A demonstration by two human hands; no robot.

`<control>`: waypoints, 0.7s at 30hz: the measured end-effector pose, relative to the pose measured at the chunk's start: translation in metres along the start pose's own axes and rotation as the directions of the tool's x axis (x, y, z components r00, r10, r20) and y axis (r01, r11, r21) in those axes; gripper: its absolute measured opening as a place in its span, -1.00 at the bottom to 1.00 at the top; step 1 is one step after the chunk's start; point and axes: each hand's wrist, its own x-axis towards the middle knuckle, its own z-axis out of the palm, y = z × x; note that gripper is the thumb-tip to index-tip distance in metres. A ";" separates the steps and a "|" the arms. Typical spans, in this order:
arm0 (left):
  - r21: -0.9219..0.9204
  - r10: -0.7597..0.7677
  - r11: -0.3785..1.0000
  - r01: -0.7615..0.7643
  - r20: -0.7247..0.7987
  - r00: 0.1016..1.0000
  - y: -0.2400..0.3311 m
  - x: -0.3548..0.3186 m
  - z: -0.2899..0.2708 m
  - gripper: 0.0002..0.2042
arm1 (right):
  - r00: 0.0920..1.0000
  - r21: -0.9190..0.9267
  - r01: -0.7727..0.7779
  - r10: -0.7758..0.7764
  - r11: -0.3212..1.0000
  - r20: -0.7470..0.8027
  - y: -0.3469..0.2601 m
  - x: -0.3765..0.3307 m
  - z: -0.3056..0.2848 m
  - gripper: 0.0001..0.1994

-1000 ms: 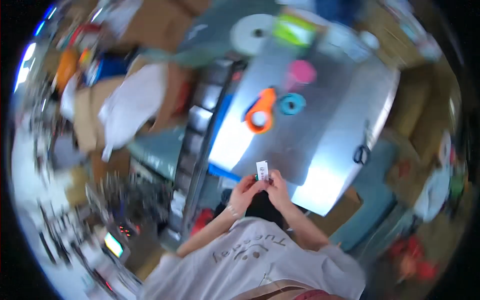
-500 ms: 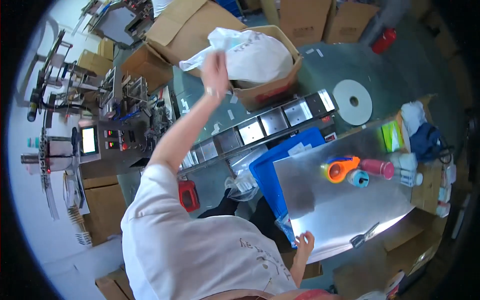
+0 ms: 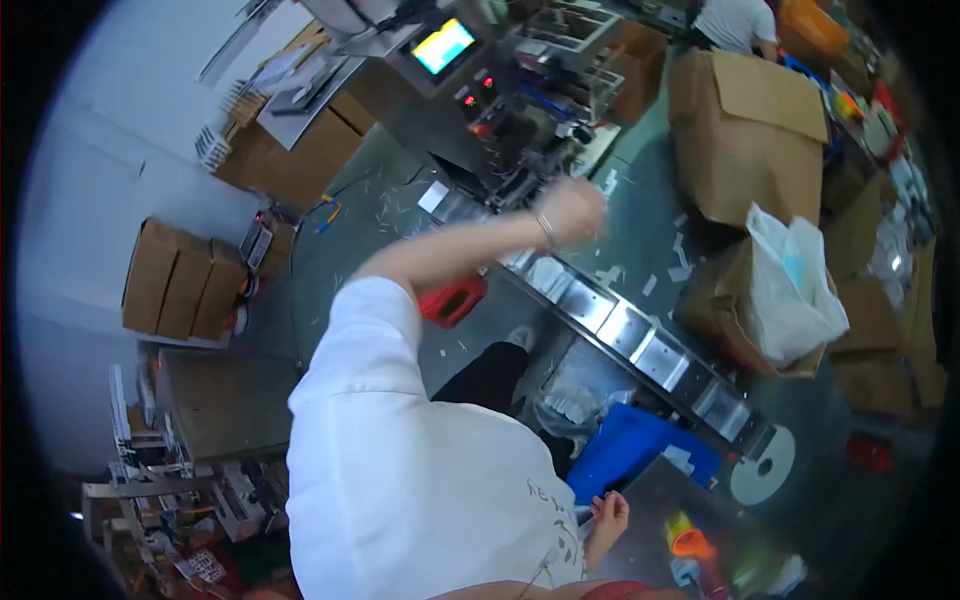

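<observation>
A dull green floor (image 3: 345, 265) is spreading across the room, and a long silver metal conveyor of square compartments (image 3: 587, 305) is running over it towards a grey machine with a lit screen (image 3: 425, 118). A bright blue plastic tray (image 3: 622, 455) is lying between the conveyor and a grey metal desk (image 3: 645, 525). The left hand (image 3: 577, 212) is hovering, curled, near the machine (too blurred to tell whether it is holding anything). The right hand (image 3: 610, 514) is bending its fingers loosely beside the tray; its contents I cannot tell.
</observation>
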 end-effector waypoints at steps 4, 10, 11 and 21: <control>0.399 -0.378 0.828 0.394 -0.122 0.918 -0.276 -0.027 -0.003 -0.68 | 0.989 -0.221 0.149 -0.150 0.964 0.009 -0.022 0.053 0.064 -0.89; 0.366 -0.333 0.860 0.355 -0.124 0.935 -0.448 0.019 0.034 -0.51 | 0.884 -0.304 0.417 -0.304 0.857 0.356 -0.167 0.089 0.329 -0.81; 0.285 -0.304 0.906 0.313 -0.078 0.950 -0.462 0.025 0.039 -0.51 | 0.816 -0.329 0.530 -0.364 0.782 0.449 -0.200 0.082 0.384 -0.79; 0.086 -0.399 0.892 0.443 -0.309 0.863 -0.458 -0.008 0.017 -0.39 | 0.041 -0.053 0.998 -0.434 -0.016 0.900 -0.401 0.038 0.658 -0.85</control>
